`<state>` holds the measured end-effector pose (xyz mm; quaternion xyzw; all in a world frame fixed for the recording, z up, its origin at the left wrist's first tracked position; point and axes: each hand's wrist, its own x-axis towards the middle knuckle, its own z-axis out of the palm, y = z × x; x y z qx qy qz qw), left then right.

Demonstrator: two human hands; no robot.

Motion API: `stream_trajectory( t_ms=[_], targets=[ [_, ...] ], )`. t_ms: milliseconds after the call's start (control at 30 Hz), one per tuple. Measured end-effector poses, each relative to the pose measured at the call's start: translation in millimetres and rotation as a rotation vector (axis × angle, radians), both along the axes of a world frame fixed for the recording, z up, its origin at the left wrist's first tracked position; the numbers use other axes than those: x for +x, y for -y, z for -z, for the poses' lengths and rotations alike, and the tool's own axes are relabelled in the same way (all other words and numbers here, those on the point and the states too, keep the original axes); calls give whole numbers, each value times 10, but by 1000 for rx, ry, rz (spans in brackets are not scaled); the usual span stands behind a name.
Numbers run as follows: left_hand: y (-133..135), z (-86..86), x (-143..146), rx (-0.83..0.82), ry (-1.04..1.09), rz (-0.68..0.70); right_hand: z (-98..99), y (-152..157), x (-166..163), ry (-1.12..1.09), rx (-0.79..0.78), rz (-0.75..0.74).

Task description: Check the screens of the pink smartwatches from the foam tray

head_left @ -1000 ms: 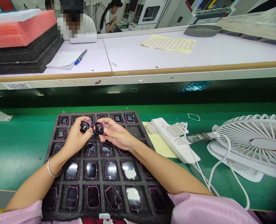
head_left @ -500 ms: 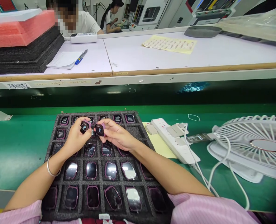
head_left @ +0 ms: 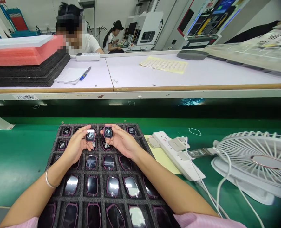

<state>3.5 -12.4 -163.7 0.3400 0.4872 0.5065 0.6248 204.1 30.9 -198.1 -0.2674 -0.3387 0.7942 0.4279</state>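
Observation:
A black foam tray [head_left: 57, 142] with a grid of pockets lies on the green bench in front of me, and several purple-rimmed watch bodies sit in it. My left hand [head_left: 76, 146] pinches one watch body [head_left: 90, 135] with a lit screen above the tray's far rows. My right hand [head_left: 121, 142] holds a second watch body [head_left: 108, 131] right beside it, screen facing up. The two watch bodies are a few centimetres apart. A silver bangle [head_left: 48, 181] circles my left wrist.
A white power strip [head_left: 176, 155] with plugs and cables lies right of the tray on a yellow sheet [head_left: 163, 156]. A white fan [head_left: 254, 161] lies flat at the right. Beyond, a white bench holds foam stacks [head_left: 26, 60], a notepad with pen [head_left: 71, 75] and a label sheet [head_left: 164, 65]. Two people sit behind.
The view tilted up, so everything sits lower in the picture. Both hands turned their watch bodies more upright and shifted slightly toward the tray's far edge.

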Motion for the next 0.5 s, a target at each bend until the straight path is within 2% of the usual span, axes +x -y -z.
stream_trajectory(
  t_ms=[200,500],
  targets=[
    [21,-18,-17,64,-11,-16,-98,90,-83,61,151,-26],
    [62,-18,12,69,6,46,-66,151,-82,107,210,-13]
  ],
)
